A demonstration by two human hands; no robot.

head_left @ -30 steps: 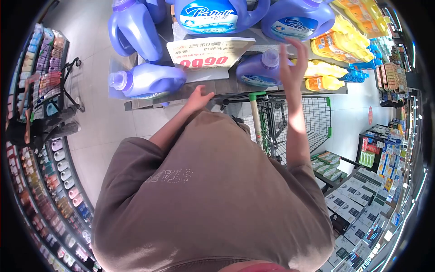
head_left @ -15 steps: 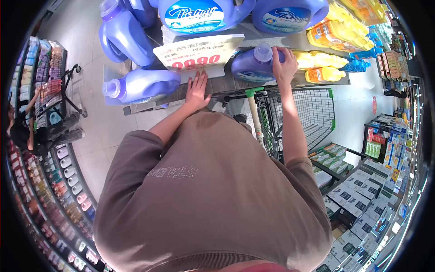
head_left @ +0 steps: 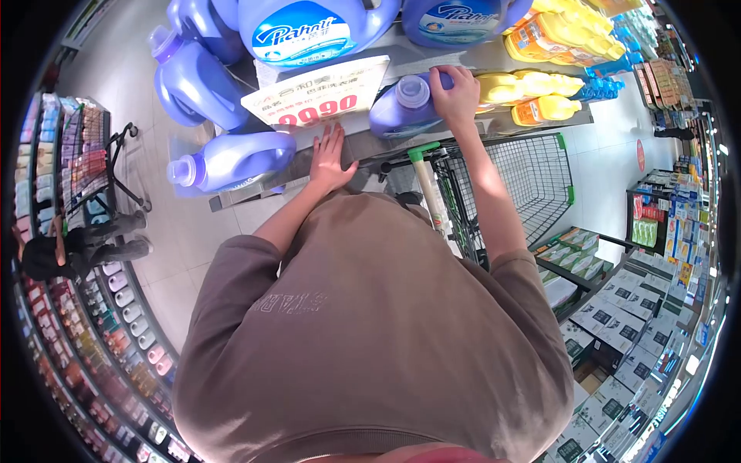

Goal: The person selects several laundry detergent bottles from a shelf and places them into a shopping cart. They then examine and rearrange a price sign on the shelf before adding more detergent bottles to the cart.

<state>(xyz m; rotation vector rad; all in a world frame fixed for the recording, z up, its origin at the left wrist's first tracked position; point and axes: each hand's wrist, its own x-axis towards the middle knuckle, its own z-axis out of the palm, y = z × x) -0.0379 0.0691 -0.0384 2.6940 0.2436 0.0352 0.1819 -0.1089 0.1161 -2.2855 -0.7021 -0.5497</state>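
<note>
My right hand (head_left: 455,100) is wrapped over the handle side of a purple laundry detergent bottle (head_left: 395,119) that stands on the display's front edge. The bottle's pale cap faces up, and its label is mostly out of sight. My left hand (head_left: 330,160) lies with fingers stretched out on the display edge, just below a price sign (head_left: 320,92) with large red digits. Left of that hand, another purple detergent bottle (head_left: 239,160) is at the front corner. Larger purple bottles (head_left: 309,35) stand behind the sign.
Yellow bottles (head_left: 544,89) sit right of the held bottle, with blue packs (head_left: 602,87) beyond. A shopping cart (head_left: 517,181) stands close by my right arm. Stacked boxes (head_left: 617,309) are at the right. Another person (head_left: 65,251) and shelves are at the left.
The whole view has shifted slightly, with the display now a little further left. My right hand stays on the detergent bottle, and my left hand still rests below the sign.
</note>
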